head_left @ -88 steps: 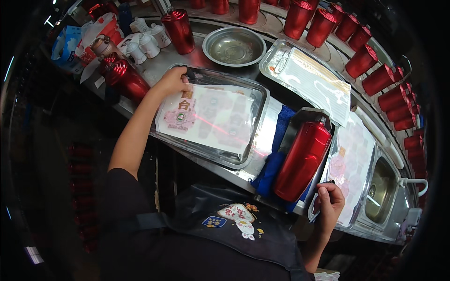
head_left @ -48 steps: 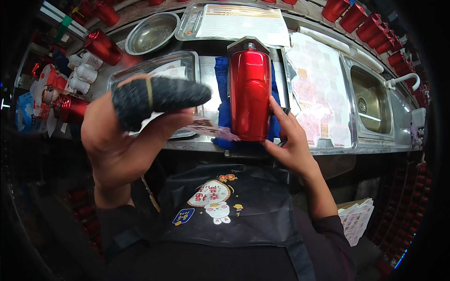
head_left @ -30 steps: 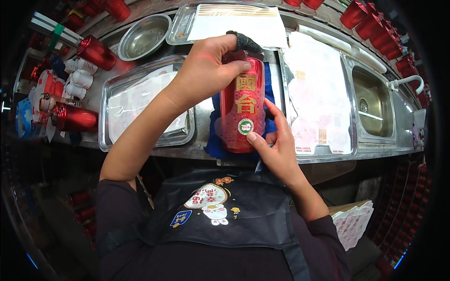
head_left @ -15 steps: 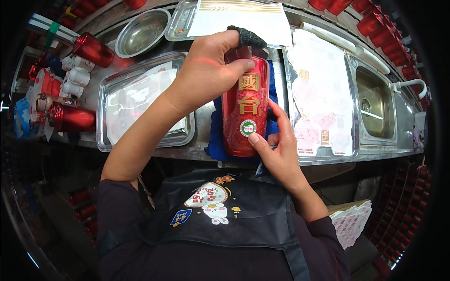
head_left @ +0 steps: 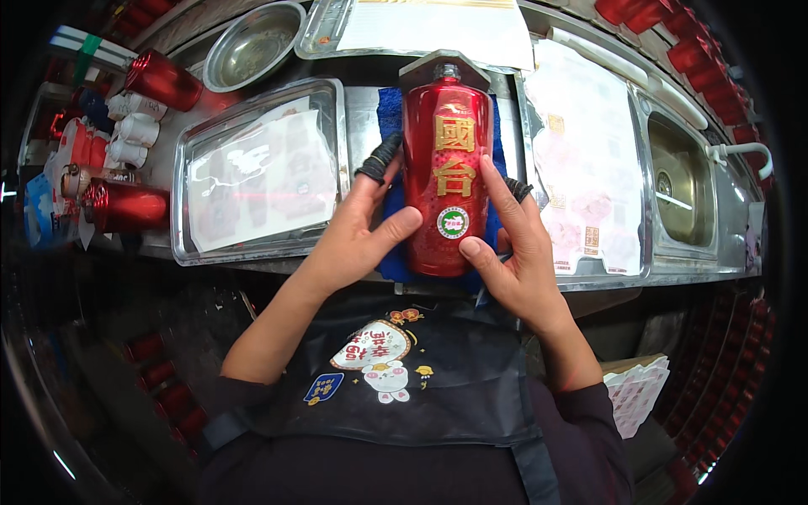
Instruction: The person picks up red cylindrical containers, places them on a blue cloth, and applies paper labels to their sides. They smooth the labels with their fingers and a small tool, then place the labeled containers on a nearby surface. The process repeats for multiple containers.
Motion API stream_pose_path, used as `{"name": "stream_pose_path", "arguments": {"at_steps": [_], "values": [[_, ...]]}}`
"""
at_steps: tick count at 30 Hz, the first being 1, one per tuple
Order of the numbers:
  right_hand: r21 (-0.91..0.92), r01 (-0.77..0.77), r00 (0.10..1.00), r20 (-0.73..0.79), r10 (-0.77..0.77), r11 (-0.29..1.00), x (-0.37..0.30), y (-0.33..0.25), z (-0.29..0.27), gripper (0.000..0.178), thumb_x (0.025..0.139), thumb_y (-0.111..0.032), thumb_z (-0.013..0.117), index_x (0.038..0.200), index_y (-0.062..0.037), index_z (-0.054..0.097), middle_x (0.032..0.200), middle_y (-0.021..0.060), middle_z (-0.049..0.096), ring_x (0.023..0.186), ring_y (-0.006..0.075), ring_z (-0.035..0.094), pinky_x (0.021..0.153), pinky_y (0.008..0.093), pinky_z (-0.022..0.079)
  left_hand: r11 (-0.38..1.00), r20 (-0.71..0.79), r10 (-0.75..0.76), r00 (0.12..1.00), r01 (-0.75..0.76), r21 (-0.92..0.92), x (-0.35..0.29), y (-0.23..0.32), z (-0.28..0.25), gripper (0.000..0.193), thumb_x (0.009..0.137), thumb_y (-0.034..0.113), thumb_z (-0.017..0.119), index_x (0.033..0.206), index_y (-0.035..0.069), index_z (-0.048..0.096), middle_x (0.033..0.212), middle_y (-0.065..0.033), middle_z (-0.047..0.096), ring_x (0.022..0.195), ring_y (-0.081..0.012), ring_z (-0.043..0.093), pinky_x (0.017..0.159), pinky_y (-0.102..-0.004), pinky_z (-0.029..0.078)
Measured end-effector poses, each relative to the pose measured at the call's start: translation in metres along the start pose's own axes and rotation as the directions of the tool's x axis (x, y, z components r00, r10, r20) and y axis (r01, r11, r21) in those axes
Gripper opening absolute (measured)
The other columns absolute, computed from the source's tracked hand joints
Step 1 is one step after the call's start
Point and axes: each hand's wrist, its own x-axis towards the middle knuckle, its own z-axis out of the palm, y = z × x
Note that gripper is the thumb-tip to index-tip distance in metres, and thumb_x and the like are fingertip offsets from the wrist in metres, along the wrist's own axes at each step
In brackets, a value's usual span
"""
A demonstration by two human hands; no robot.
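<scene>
A red glass bottle [head_left: 425, 189] with raised gold characters and a small round green-and-white sticker lies on a blue cloth [head_left: 390, 109], its uncapped neck pointing away from me. My left hand [head_left: 353, 231] is at the bottle's left side, fingers spread and thumb tip by its lower edge; a black cover wraps one fingertip. On the right side, my right hand [head_left: 526, 269] holds the bottle, with thumb and index finger on its front. Another finger of this hand wears a black cover; the rest are partly hidden. Behind the neck shows a dark angular support [head_left: 473, 74].
Left of the bottle stands a metal tray [head_left: 178, 210] with printed sheets under liquid; a metal bowl [head_left: 217, 71] is beyond it. Several red bottles [head_left: 130, 209] lie far left. On the right are a sheet-covered tray [head_left: 644, 252] and a sink [head_left: 715, 231] with a white faucet [head_left: 745, 149].
My left hand has left the bottle's neck and come down to its left side, uncovering the neck. The right index finger now lies on the bottle's front.
</scene>
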Motion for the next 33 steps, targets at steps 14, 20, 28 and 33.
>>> {"name": "stream_pose_path", "arguments": {"at_steps": [14,20,28,33], "values": [[0.080,-0.155,0.986,0.068,0.150,0.985,-0.001,-0.003,-0.005,0.081,0.086,-0.033,0.073,0.157,-0.0191,0.036,0.093,0.0096,0.050,0.073,0.0180,0.044,0.067,0.0284,0.042,1.000,0.047,0.001,0.999,-0.001,-0.012,-0.001,-0.006,-0.003,0.084,0.096,0.026,0.069,0.156,-0.003,0.017,0.160,-0.0207,0.029,0.149,-0.0267,0.027,0.121,-0.0395,0.023],[-0.087,0.000,1.000,-0.029,-0.002,0.996,0.028,-0.010,-0.017,0.077,0.087,-0.039,0.074,0.155,-0.0260,0.041,0.090,0.0122,0.047,0.069,0.0198,0.044,0.064,0.0292,0.041,0.995,-0.090,-0.027,0.996,0.018,-0.103,0.014,0.008,0.012,0.075,0.093,0.024,0.073,0.148,-0.004,0.030,0.150,-0.0208,0.041,0.141,-0.0263,0.040,0.116,-0.0391,0.033],[-0.282,0.017,1.000,0.026,-0.010,0.959,0.046,-0.019,-0.018,0.068,0.088,-0.043,0.073,0.150,-0.0348,0.047,0.088,0.0154,0.047,0.066,0.0280,0.055,0.063,0.0377,0.049,0.989,-0.154,-0.098,0.983,0.080,-0.123,0.020,0.011,0.022,0.068,0.092,0.019,0.074,0.145,-0.002,0.036,0.145,-0.0177,0.048,0.132,-0.0207,0.049,0.110,-0.0356,0.040],[-0.297,0.033,0.999,0.031,-0.025,0.954,0.047,-0.017,-0.017,0.069,0.088,-0.043,0.072,0.151,-0.0349,0.046,0.088,0.0160,0.047,0.065,0.0282,0.055,0.063,0.0371,0.048,0.994,-0.164,-0.070,0.984,0.055,-0.096,0.020,0.008,0.021,0.065,0.092,0.019,0.074,0.141,-0.004,0.038,0.143,-0.0189,0.049,0.130,-0.0210,0.050,0.110,-0.0356,0.041]]}}
